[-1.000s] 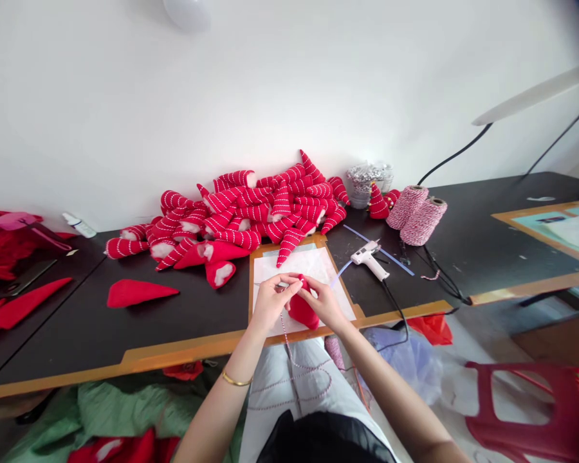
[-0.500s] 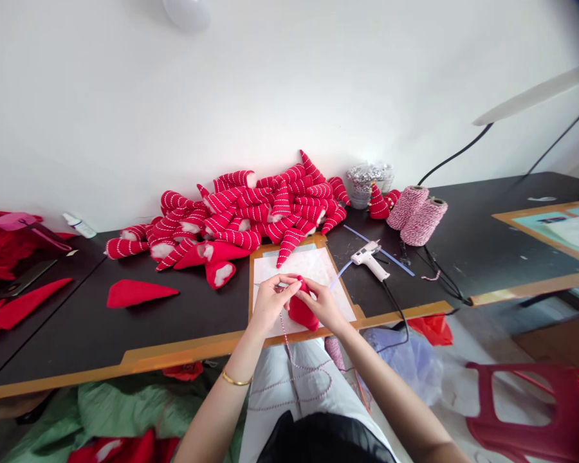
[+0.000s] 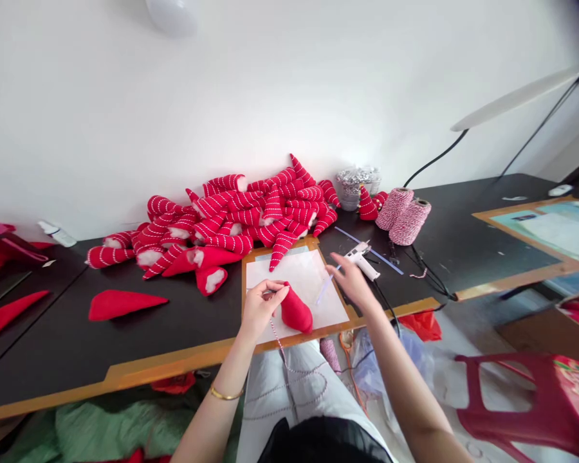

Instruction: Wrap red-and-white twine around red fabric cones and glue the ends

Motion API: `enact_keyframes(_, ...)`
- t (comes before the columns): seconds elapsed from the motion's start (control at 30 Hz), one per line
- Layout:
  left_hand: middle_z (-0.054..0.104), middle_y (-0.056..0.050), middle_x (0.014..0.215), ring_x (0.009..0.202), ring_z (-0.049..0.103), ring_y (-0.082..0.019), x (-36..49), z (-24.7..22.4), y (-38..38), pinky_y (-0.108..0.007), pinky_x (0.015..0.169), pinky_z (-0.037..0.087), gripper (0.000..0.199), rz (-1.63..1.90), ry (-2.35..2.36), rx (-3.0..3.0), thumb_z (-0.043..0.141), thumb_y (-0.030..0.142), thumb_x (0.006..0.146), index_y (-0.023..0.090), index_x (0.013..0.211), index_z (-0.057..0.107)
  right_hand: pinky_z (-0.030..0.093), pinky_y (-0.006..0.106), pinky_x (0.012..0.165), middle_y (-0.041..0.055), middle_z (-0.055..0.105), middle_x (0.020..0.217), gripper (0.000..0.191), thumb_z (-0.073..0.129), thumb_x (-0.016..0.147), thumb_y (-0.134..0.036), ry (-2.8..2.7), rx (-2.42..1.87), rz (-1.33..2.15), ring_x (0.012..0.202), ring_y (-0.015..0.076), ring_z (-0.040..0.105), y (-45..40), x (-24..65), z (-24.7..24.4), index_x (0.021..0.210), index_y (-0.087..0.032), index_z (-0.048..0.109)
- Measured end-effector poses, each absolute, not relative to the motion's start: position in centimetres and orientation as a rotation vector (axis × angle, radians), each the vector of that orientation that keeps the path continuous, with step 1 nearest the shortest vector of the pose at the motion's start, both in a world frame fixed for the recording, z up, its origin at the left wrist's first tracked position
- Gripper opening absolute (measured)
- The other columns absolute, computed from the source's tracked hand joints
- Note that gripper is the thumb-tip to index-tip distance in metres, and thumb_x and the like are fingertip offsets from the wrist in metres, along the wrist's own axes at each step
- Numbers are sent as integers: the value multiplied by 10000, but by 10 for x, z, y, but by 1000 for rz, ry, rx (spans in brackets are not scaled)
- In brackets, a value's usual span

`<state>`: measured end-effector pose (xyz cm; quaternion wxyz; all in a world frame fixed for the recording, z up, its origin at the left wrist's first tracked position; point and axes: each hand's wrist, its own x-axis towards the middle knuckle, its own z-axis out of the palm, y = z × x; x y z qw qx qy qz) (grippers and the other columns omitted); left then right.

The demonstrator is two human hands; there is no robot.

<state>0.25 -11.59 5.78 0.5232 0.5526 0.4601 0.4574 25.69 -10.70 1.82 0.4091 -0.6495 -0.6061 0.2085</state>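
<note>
Grip of the left hand (image 3: 263, 305) is narrow, pinching the tip of the red cone (image 3: 296, 313), which lies over the white sheet (image 3: 325, 276) at lower centre of the frame. Striped string (image 3: 278, 344) hangs below this hand. The right hand (image 3: 350, 280) has fingers apart, close to the glue gun (image 3: 364, 262). Behind, on the worktop (image 3: 145, 334), striped cones (image 3: 241, 215) make a pile.
</note>
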Motion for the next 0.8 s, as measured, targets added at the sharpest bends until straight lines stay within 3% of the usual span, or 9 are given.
enact_keyframes(0.1, 756, -98, 1018, 413, 437, -21, 2, 55, -116, -181, 360, 330, 328, 1127, 1101, 1295, 817, 435, 709, 136, 741, 685, 326, 517, 1083, 301, 585, 1352, 417, 662, 871, -178, -1350, -2210, 225, 1312, 394, 484, -98, 302, 12, 1265, -58, 598)
enact_keyframes(0.2, 758, -99, 1010, 421, 444, -23, 4, 52, -116, -179, 366, 330, 319, 1130, 1089, 1281, 817, 428, 715, 137, 749, 691, 336, 498, 1039, 343, 623, 1230, 275, 617, 815, -52, -1314, -2275, 244, 1241, 404, 518, -94, 329, 7, 1089, -31, 639)
enact_keyframes(0.3, 758, -95, 1017, 423, 456, -22, 5, 49, -116, -178, 375, 328, 310, 1122, 1072, 1272, 817, 421, 721, 140, 764, 695, 417, 444, 954, 305, 674, 1086, 229, 617, 763, -47, -1307, -2229, 311, 1119, 379, 601, -92, 347, 8, 991, -56, 640)
enact_keyframes(0.47, 760, -97, 1018, 418, 451, -21, 5, 52, -118, -183, 372, 323, 317, 1113, 1086, 1262, 816, 429, 722, 140, 755, 689, 535, 356, 854, 110, 728, 942, 159, 566, 847, -234, -1327, -1870, 585, 951, 267, 691, -115, 343, 24, 973, -160, 627)
enact_keyframes(0.57, 763, -95, 1010, 412, 443, -19, 7, 54, -118, -185, 373, 324, 321, 1119, 1105, 1245, 813, 435, 723, 142, 760, 689, 556, 364, 873, 83, 730, 894, 265, 564, 921, -438, -1217, -1287, 960, 925, 253, 701, -154, 305, 32, 950, -189, 650)
enact_keyframes(0.67, 762, -95, 1007, 407, 438, -18, 8, 54, -117, -186, 368, 322, 324, 1117, 1102, 1231, 820, 434, 713, 142, 756, 687, 550, 351, 879, 82, 725, 821, 358, 610, 920, -514, -1279, -1185, 1076, 859, 236, 695, -192, 257, 36, 810, -181, 685)
enact_keyframes(0.8, 760, -95, 1004, 418, 453, -21, 7, 50, -116, -180, 366, 322, 336, 1126, 1088, 1202, 836, 433, 694, 141, 760, 685, 561, 337, 752, 87, 707, 775, 451, 616, 894, -605, -1337, -1192, 1061, 772, 233, 682, -213, 220, 35, 755, -181, 676)
